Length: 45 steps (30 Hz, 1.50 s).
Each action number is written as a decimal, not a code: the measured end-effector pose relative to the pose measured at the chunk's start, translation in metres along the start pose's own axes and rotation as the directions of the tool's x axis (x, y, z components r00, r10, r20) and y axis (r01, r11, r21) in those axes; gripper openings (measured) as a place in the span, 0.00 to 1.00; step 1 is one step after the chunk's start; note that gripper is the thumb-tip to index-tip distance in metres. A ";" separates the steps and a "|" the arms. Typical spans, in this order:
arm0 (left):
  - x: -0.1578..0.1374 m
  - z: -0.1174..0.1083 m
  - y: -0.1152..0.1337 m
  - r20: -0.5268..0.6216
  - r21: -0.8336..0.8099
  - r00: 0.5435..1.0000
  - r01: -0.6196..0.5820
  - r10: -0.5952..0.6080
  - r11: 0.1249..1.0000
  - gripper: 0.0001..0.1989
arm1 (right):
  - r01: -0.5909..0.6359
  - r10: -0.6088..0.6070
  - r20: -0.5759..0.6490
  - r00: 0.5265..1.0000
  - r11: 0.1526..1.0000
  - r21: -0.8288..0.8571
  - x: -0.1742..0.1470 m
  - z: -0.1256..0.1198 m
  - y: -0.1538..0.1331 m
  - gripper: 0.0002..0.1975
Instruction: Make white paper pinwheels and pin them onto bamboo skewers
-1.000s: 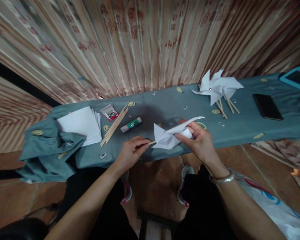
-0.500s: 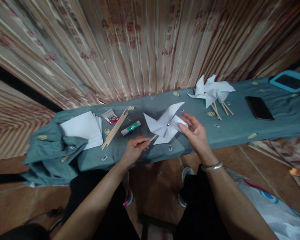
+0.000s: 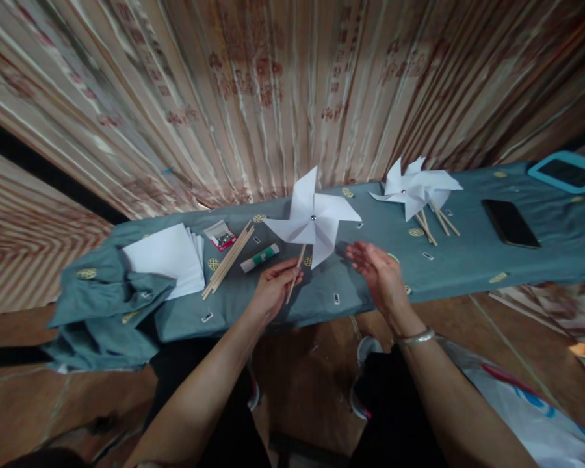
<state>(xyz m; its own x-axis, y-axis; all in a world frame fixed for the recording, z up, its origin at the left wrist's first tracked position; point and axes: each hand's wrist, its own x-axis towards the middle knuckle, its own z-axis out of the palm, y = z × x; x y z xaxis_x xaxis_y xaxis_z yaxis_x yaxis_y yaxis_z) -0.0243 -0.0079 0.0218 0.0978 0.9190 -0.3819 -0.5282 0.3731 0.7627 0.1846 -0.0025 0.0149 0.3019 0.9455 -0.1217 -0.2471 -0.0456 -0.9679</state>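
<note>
A white paper pinwheel [image 3: 299, 209] with a shiny pin at its centre stands above the cloth-covered bench [image 3: 316, 305]. Its wooden stick [image 3: 295, 286] is pinched between the thumb and fingers of my left hand [image 3: 275, 286]. To the right of the pinwheel, apart from its blades, my right hand [image 3: 377, 270] is held with fingers stretched out and nothing in it. A glue stick [image 3: 260, 258] with a green label lies just left of the pinwheel. Several loose wooden sticks [image 3: 228, 261] and a small packet of metal pins [image 3: 221, 236] lie beyond it.
A stack of white paper [image 3: 163, 257] lies at the left by bunched cloth. Finished-looking pinwheels [image 3: 414, 185] rest at the back right. Farther right are a black phone [image 3: 510, 223] and a blue-framed tablet [image 3: 568, 171]. A plastic bag [image 3: 521, 403] sits on the floor.
My right hand has let go of the pinwheel's blade and opened. The pinwheel has turned and its stick now points more upright in my left hand.
</note>
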 end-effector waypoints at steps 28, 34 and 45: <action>0.018 0.007 -0.012 -0.014 0.122 0.996 -0.088 0.090 0.989 0.14 | 0.070 0.060 0.436 0.898 0.958 -0.277 -0.024 0.045 0.018 0.13; 0.019 0.008 -0.016 -0.025 0.152 0.997 -0.070 0.075 0.986 0.15 | 0.136 -0.128 0.049 0.991 0.963 -0.232 0.000 0.029 0.001 0.18; 0.017 0.011 -0.022 0.002 0.169 0.998 -0.060 0.061 0.984 0.17 | 0.050 -0.050 0.082 0.995 0.999 0.000 0.005 0.036 -0.003 0.20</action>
<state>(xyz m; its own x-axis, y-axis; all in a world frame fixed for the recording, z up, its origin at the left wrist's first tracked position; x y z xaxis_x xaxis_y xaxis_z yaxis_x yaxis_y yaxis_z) -0.0017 0.0015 0.0044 0.0675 0.9403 -0.3335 -0.3828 0.3331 0.8617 0.1538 0.0135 0.0249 0.2379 0.9698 -0.0547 -0.2313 0.0019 -0.9729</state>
